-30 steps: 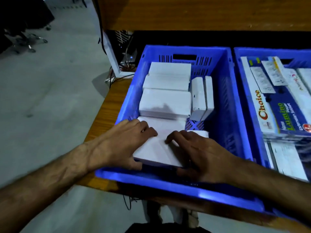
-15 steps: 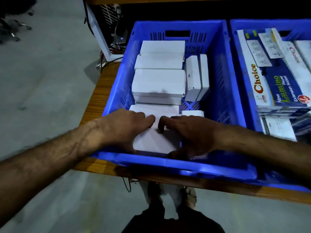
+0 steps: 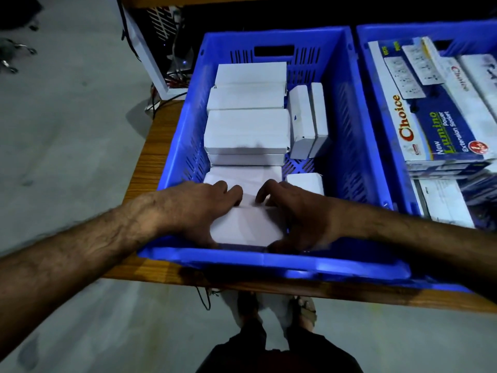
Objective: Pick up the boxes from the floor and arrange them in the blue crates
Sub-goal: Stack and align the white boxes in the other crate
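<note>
A white box (image 3: 246,227) lies at the near end of the left blue crate (image 3: 269,258). My left hand (image 3: 193,208) grips its left side, fingers curled over the top and thumb at the near corner. My right hand (image 3: 298,211) holds the right side the same way. Beyond it, several white boxes (image 3: 247,130) are stacked in a row along the crate's left half. Two narrow white boxes (image 3: 306,122) stand on edge beside them. A small white box (image 3: 305,181) sits just past my right hand.
A second blue crate (image 3: 361,63) on the right holds printed "Choice" extension-socket boxes (image 3: 419,125). Both crates sit on a wooden shelf (image 3: 150,162). A white panel (image 3: 145,57) and cables stand at the shelf's far left. My feet (image 3: 269,310) are on the grey floor below.
Both hands have drawn a little closer together on the white box at the crate's near end. The camera has tilted down, so the crates sit higher in view.
</note>
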